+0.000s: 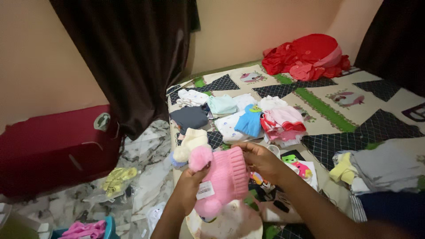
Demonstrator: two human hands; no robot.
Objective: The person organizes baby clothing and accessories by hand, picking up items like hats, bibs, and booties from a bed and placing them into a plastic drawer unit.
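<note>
Both hands grip one pink ribbed knit baby hat (223,177): left hand (191,185) closed near its pompom, right hand (261,160) pinching the brim, above the patterned bed (336,116); holding it taut seems wise.

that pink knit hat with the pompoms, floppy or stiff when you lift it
Probably floppy: the pink knit hat sags between the left hand and right hand. Likely light, since fingers alone hold it up. The ribbed knit looks grippy, not slippery, and its soft pompoms seem unlikely to roll far.
</note>
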